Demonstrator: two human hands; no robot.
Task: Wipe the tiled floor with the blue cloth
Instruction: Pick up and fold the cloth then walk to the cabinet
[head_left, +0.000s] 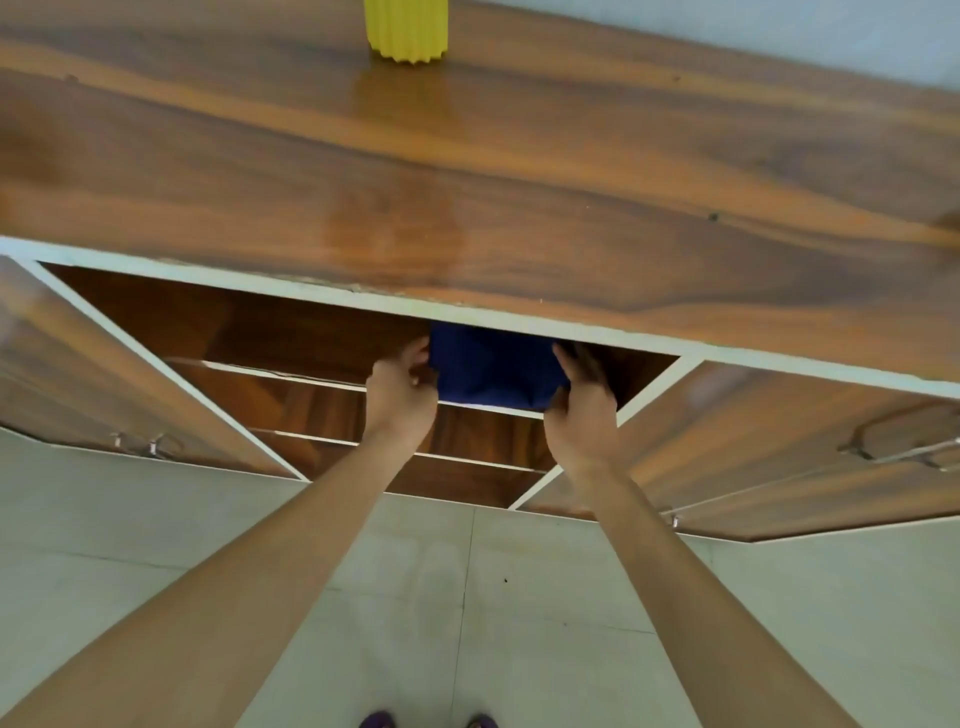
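A dark blue cloth (493, 366) lies folded on the top shelf (291, 375) of an open wooden cabinet, partly hidden under the cabinet's top edge. My left hand (399, 392) grips the cloth's left side with curled fingers. On the cloth's right side, my right hand (581, 410) holds it with fingers reaching into the shelf. Both arms stretch forward from below. The pale tiled floor (519, 613) spreads beneath my arms.
The cabinet's wooden top (467, 171) carries a yellow ribbed vase (406, 28) at the back. Two cabinet doors stand swung open, the left door (104, 374) and the right door (779, 447). Lower shelves (467, 441) sit below. My feet (426, 719) show at the bottom edge.
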